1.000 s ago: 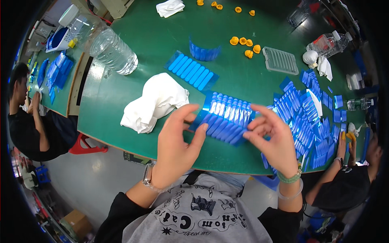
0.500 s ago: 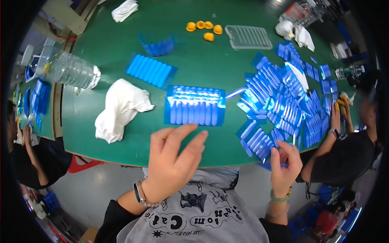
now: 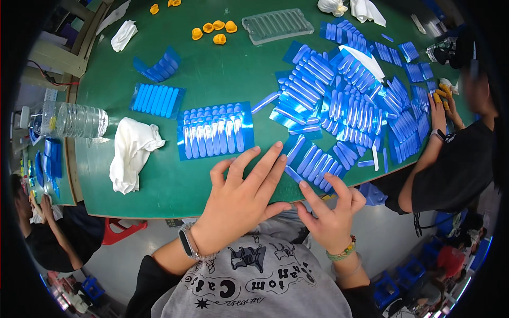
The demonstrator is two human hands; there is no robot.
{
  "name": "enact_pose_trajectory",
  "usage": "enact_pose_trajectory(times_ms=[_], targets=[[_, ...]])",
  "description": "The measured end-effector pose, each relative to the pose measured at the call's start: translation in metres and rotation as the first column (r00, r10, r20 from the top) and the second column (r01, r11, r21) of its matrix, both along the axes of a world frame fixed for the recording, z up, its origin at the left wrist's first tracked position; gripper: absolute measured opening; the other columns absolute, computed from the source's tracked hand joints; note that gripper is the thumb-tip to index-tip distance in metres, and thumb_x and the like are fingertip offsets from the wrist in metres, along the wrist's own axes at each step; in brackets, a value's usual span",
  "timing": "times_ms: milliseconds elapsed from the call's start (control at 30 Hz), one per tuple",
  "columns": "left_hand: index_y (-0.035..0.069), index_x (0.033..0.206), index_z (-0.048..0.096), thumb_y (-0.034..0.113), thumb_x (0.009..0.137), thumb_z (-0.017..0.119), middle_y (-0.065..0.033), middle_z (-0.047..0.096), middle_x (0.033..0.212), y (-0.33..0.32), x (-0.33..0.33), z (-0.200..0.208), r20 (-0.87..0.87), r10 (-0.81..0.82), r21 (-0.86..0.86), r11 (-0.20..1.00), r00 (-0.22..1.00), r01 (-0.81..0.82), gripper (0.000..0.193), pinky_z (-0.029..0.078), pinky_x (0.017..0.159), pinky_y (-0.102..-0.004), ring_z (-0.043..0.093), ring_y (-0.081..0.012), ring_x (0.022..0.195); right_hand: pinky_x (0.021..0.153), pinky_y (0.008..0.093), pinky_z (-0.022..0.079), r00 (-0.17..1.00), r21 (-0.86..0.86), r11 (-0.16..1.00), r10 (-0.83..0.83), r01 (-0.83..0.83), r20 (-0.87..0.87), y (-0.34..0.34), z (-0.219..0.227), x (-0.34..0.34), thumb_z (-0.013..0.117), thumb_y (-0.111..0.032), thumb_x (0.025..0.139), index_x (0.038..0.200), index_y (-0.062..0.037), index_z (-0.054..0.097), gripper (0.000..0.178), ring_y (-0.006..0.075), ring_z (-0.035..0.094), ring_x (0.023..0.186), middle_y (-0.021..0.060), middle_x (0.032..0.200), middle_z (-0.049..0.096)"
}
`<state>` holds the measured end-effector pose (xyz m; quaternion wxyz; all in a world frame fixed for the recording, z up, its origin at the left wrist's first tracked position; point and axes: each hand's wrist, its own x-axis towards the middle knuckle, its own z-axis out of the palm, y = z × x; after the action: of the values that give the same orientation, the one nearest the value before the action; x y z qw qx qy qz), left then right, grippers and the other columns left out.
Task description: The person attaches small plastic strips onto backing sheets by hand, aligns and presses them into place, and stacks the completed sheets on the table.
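My left hand (image 3: 241,183) hovers or rests at the table's near side, fingers spread, with nothing in it. Just beyond its fingertips lies a blue film sheet bearing a row of rounded blue strips (image 3: 214,131). To its right, my right hand (image 3: 331,217) has its fingers apart. Its index fingertip is at the end of a loose blue strip (image 3: 293,174); whether it presses on it I cannot tell. Another fingertip meets a smaller sheet of strips (image 3: 316,165). Beyond spreads a heap of overlapping blue strip sheets (image 3: 352,114).
Left are a white cloth (image 3: 132,153), a water bottle (image 3: 79,120), a flat strip sheet (image 3: 156,100) and a curled sheet (image 3: 159,66). Farther back lie yellow finger cots (image 3: 219,39) and a clear ribbed tray (image 3: 278,26). A co-worker's hands (image 3: 440,108) work at the right.
My left hand has moved right, off the lower edge of the blue sheet. My right hand has come left to the loose strip, closer to the left hand. The whole view has shifted.
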<state>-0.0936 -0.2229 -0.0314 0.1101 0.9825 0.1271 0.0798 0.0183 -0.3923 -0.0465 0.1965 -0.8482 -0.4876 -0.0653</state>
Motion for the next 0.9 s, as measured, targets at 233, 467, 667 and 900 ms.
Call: enact_pose_trajectory(times_ms=[233, 467, 667, 900], targets=[[0.013, 0.126, 0.056, 0.054, 0.076, 0.064, -0.0018, 0.044, 0.142, 0.002, -0.019, 0.006, -0.104, 0.005, 0.049, 0.999, 0.995, 0.0, 0.066, 0.026, 0.099, -0.0438, 0.038, -0.024, 0.125, 0.072, 0.0272, 0.033, 0.963, 0.085, 0.966, 0.23, -0.244, 0.141, -0.019, -0.004, 0.014, 0.076, -0.012, 0.068, 0.099, -0.0214, 0.074, 0.032, 0.0174, 0.04, 0.081, -0.003, 0.101, 0.062], [0.025, 0.122, 0.058, 0.048, 0.075, 0.068, 0.0045, 0.048, 0.139, -0.001, -0.03, -0.01, -0.026, -0.095, 0.07, 0.993, 0.995, 0.097, 0.053, 0.019, 0.106, -0.0523, 0.041, -0.0202, 0.125, 0.061, 0.0294, 0.043, 0.917, 0.428, 0.901, 0.106, 0.075, -0.385, -0.022, 0.0, 0.014, 0.074, 0.009, 0.066, 0.093, -0.0059, 0.072, 0.031, 0.0196, 0.054, 0.072, 0.006, 0.086, 0.063], [0.031, 0.11, 0.065, 0.038, 0.071, 0.073, 0.0075, 0.057, 0.114, -0.004, -0.056, -0.015, 0.076, 0.03, 0.21, 0.977, 0.997, -0.045, 0.041, 0.017, 0.106, -0.0558, 0.047, -0.017, 0.112, 0.061, 0.0243, 0.047, 0.86, 0.444, 0.885, 0.114, 0.14, -0.497, -0.001, 0.006, 0.021, 0.071, 0.011, 0.072, 0.098, 0.0006, 0.069, 0.028, 0.0159, 0.061, 0.074, 0.0099, 0.086, 0.063], [0.03, 0.099, 0.069, 0.031, 0.069, 0.073, 0.0082, 0.06, 0.101, -0.007, -0.063, -0.013, 0.218, 0.054, 0.123, 0.989, 0.974, -0.082, 0.031, 0.018, 0.105, -0.0545, 0.052, -0.0166, 0.104, 0.071, 0.0247, 0.049, 0.698, 0.43, 0.878, 0.173, 0.211, -0.695, 0.002, 0.006, 0.012, 0.067, 0.01, 0.076, 0.111, 0.0035, 0.065, 0.035, 0.0156, 0.062, 0.085, 0.0126, 0.104, 0.061]])
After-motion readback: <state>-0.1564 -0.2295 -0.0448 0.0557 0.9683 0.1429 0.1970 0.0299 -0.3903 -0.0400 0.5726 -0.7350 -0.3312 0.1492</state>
